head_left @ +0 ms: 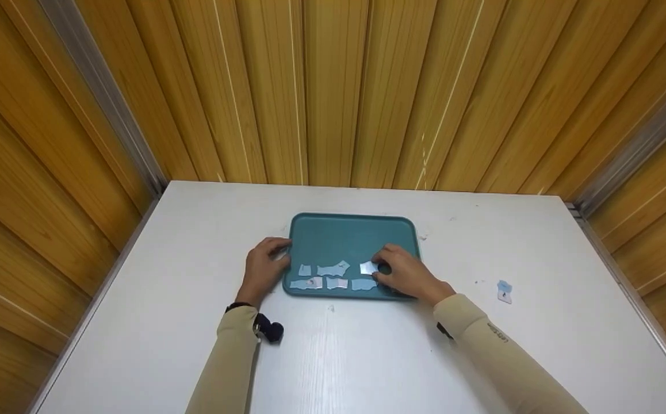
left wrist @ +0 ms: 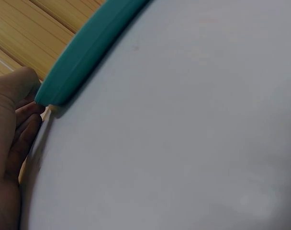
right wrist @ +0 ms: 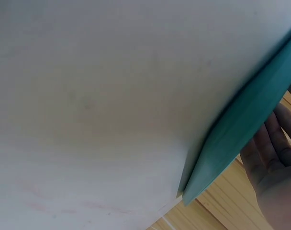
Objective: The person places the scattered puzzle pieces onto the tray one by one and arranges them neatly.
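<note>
A teal tray (head_left: 339,241) lies on the white table, with several irregular, torn-looking light-blue paper pieces in two rows along its near side. My right hand (head_left: 405,273) is over the tray's right half, and its thumb and forefinger pinch a pale paper piece (head_left: 368,268) at the right of the upper row. To its left lie a small piece (head_left: 305,270) and a longer jagged one (head_left: 333,269). My left hand (head_left: 264,265) touches the tray's left rim with thumb and fingertips. In the right wrist view, the tray's side (right wrist: 246,115) hides what the fingers hold.
A separate blue-and-white paper piece (head_left: 504,291) lies on the table right of the tray, with tiny scraps near it. Wood-patterned panels (head_left: 333,92) close off the back and both sides of the white table (head_left: 206,230).
</note>
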Available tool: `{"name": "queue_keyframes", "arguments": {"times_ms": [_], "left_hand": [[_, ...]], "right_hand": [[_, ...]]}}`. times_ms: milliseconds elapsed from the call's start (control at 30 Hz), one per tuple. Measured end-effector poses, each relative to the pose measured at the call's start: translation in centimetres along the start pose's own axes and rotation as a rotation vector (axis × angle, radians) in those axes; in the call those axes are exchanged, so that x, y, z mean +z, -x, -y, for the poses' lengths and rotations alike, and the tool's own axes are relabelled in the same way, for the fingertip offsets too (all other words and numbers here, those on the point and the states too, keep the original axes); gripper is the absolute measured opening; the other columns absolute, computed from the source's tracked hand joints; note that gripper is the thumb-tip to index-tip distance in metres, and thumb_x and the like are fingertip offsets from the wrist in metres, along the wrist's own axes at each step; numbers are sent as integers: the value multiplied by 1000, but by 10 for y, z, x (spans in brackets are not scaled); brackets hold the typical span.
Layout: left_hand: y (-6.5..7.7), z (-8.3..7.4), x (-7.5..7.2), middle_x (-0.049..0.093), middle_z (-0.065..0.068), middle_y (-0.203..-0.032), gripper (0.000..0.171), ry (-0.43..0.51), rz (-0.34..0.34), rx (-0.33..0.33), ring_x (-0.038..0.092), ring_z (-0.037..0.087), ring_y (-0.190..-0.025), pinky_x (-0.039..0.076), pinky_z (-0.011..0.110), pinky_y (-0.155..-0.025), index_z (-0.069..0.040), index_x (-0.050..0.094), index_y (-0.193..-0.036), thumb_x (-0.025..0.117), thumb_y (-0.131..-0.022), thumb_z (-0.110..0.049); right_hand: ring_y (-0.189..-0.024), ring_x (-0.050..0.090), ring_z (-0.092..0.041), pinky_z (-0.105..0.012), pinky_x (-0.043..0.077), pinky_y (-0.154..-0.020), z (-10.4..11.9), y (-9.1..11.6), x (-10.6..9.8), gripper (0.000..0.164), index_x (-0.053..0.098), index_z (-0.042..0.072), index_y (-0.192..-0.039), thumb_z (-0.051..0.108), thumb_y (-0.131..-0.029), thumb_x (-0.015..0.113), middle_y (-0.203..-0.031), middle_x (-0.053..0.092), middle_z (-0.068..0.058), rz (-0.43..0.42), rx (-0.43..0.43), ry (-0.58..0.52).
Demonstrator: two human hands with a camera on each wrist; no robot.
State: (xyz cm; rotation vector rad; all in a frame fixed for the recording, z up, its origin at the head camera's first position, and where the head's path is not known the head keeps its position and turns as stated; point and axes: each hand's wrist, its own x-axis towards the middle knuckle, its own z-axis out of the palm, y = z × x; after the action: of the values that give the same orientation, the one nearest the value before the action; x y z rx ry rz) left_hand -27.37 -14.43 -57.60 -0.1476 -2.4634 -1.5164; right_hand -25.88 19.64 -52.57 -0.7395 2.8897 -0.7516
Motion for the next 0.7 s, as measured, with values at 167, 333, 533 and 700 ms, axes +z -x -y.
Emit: {"name": "queue_keyframes", "arguments": {"times_ms": [167, 333, 533, 700], "left_hand": [[0, 1, 0, 72, 5, -123, 33, 7, 1, -5, 66, 24, -123, 52, 39, -110, -5, 77, -123, 78, -91, -1], [0, 0, 0, 72, 3, -123, 32, 5, 7, -16, 66, 22, -123, 51, 37, -111, -6, 77, -124, 77, -92, -2], [0, 0, 0, 72, 5, -123, 33, 25, 4, 0, 66, 23, -124, 51, 37, -111, -3, 77, -123, 75, -91, 2], [0, 1, 1, 72, 6, -122, 31, 25, 0, 13, 67, 25, -123, 52, 37, -110, -2, 77, -122, 77, -91, 1]], "right_hand": [[-109, 61, -22, -44, 56, -107, 2, 0, 0, 33, 73, 2, -125, 18, -96, 81, -116, 64, -7, 5, -1, 2], [-108, 60, -22, -45, 56, -104, 2, -1, 0, 30, 74, 2, -120, 16, -95, 81, -114, 63, -7, -2, -11, -3], [-108, 59, -24, -45, 57, -101, -1, 0, 2, 25, 74, 2, -113, 16, -94, 82, -111, 61, -6, -36, -74, 25], [-108, 59, -23, -44, 56, -101, -5, 1, 1, 26, 74, 3, -115, 18, -95, 81, -112, 62, -5, -31, -67, 5]]}}
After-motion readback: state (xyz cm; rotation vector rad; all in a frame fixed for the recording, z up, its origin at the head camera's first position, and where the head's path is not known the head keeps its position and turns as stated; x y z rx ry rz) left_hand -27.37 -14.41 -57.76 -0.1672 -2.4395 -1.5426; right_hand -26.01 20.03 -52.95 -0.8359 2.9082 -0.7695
